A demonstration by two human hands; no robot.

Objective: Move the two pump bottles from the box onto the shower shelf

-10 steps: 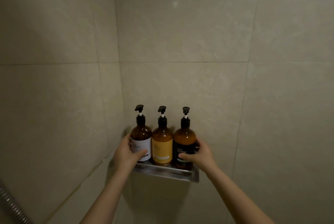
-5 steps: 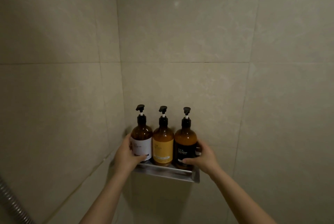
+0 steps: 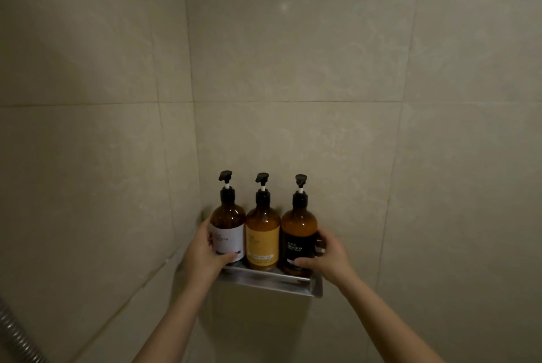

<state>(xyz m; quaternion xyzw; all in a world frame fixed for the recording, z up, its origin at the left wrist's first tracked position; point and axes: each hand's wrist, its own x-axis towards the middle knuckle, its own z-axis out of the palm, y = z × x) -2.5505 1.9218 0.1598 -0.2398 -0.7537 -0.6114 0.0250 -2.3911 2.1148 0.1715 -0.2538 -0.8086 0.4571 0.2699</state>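
Little had shifted since a second before: both hands stayed wrapped on the outer amber pump bottles on the brushed-metal shower shelf (image 3: 272, 282). Left hand (image 3: 205, 257) clasped the white-labelled bottle (image 3: 228, 230), right hand (image 3: 328, 258) the black-labelled bottle (image 3: 298, 236), a yellow-labelled bottle (image 3: 262, 233) between; placement seemed done, release pending

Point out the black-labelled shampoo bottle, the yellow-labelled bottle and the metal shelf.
black-labelled shampoo bottle (image 3: 298, 248): head view, on its black label.
yellow-labelled bottle (image 3: 262, 245): head view, on the middle of its yellow label.
metal shelf (image 3: 269, 282): head view, on its front rail.
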